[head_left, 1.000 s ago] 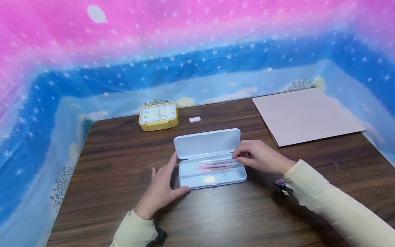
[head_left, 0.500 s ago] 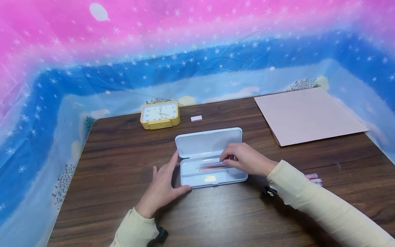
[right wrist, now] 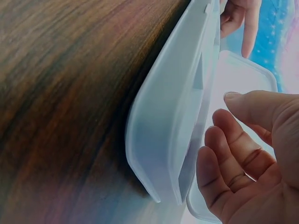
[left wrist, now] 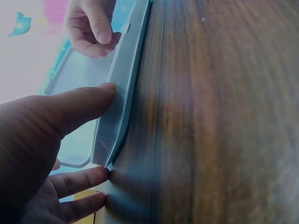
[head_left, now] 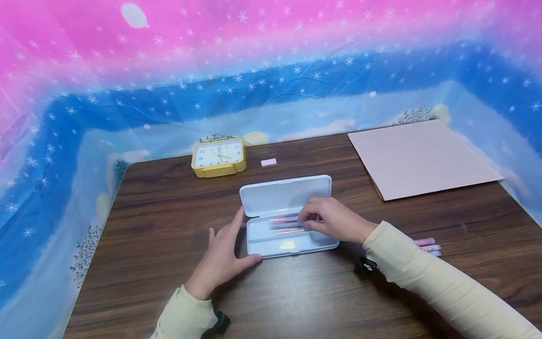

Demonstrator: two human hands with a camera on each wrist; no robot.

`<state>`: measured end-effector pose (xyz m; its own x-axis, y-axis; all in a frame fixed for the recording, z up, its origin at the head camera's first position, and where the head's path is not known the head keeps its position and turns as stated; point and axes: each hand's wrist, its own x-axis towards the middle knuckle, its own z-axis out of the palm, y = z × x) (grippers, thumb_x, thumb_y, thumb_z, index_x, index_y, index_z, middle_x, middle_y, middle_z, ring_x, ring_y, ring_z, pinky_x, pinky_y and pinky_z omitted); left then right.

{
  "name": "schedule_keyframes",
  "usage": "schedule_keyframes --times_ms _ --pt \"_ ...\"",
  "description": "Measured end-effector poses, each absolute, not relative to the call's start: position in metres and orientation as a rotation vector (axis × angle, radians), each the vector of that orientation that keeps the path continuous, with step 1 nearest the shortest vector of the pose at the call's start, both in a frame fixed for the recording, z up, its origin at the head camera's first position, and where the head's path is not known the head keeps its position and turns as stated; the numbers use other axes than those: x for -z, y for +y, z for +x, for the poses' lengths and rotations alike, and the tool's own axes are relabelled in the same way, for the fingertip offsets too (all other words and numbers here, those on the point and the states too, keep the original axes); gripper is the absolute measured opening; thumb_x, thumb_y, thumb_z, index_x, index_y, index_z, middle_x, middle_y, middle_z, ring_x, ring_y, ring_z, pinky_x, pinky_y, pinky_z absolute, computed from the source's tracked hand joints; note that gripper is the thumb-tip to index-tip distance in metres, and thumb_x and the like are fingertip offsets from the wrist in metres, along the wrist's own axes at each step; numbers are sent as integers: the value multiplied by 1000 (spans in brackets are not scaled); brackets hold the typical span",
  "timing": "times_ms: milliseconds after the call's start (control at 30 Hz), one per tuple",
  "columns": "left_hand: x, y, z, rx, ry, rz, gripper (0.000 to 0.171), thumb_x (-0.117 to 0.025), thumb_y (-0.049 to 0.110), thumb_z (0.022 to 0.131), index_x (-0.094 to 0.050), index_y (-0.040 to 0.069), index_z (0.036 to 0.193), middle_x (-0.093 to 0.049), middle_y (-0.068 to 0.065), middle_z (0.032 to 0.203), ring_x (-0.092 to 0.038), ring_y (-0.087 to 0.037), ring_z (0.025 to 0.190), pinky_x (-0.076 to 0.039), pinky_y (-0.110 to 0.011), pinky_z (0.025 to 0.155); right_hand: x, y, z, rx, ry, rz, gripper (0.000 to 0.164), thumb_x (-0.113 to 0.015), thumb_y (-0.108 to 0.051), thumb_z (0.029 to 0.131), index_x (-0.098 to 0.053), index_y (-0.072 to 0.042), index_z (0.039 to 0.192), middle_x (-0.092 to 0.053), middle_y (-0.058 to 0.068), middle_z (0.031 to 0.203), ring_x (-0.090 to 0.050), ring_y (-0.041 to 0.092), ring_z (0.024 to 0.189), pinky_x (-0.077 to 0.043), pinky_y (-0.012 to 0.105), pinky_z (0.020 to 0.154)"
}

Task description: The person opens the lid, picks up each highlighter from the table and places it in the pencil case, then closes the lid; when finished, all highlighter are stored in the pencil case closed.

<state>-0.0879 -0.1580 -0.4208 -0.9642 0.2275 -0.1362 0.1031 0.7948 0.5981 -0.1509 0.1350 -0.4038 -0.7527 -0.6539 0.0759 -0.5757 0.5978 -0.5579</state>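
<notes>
A white pencil case point(head_left: 277, 251) lies with its lid raised and its tray divided into compartments. Several slim pink and pale purple pens point(head_left: 282, 225) lie in the rear compartment. My left hand point(head_left: 222, 252) steadies the case's left end, its thumb resting on the front wall point(left wrist: 122, 88) and its other fingers straight along the side. Over the right part of the tray is my right hand point(head_left: 328, 217), fingers loosely bent right at the pens' right ends, which it hides. In the right wrist view no pen shows between the thumb and the fingers point(right wrist: 219, 154).
Behind the case stand a yellow clock point(head_left: 219, 157) and a small pale pink eraser-like block point(head_left: 268, 163). A large pale pink board point(head_left: 423, 157) lies at the back right. More pink and purple pens point(head_left: 427, 246) lie on the table point(head_left: 296, 301), partly behind the right sleeve.
My right hand has moved left and down into the case with the pens, which now lie spread apart in the tray. The left hand keeps its place.
</notes>
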Motion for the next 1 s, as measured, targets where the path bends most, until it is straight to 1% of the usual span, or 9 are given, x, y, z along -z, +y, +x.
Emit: schedule_keyframes --times_ms 300,533,767,900,1000 --pt "422 -157 -89 -905 2785 263 116 -84 38 77 -3 25 160 -49 -12 150 -33 -33 146 0 -71 115 402 140 -150 856 2682 -1021 16 -71 -15 91 -74 -20 106 -67 -8 99 -58 5 84 -53 24 73" --pt "423 -157 -88 -886 2776 228 117 -84 39 77 -3 25 160 -49 -12 149 -34 -34 146 0 -71 115 398 152 -146 898 2678 -1030 17 -70 -13 91 -74 -20 106 -67 -9 101 -58 4 84 -54 27 74" --pt "424 -157 -88 -897 2780 244 117 -84 39 77 -3 27 160 -50 -12 149 -34 -34 146 0 -72 115 393 183 -137 912 2749 -953 17 -71 -10 90 -73 -19 104 -67 -8 98 -58 3 80 -53 24 70" --pt "423 -157 -89 -901 2782 249 117 -84 39 77 -3 27 160 -50 -12 149 -34 -34 146 -1 -72 115 392 206 -133 883 2827 -935 17 -73 -9 88 -74 -20 101 -68 -9 96 -60 2 85 -54 27 74" --pt "423 -157 -89 -898 2786 253 117 -84 39 77 -3 26 160 -50 -12 149 -34 -34 146 -1 -72 115 392 224 -130 841 2882 -914 18 -73 -9 88 -74 -21 102 -69 -10 95 -60 1 85 -54 28 74"
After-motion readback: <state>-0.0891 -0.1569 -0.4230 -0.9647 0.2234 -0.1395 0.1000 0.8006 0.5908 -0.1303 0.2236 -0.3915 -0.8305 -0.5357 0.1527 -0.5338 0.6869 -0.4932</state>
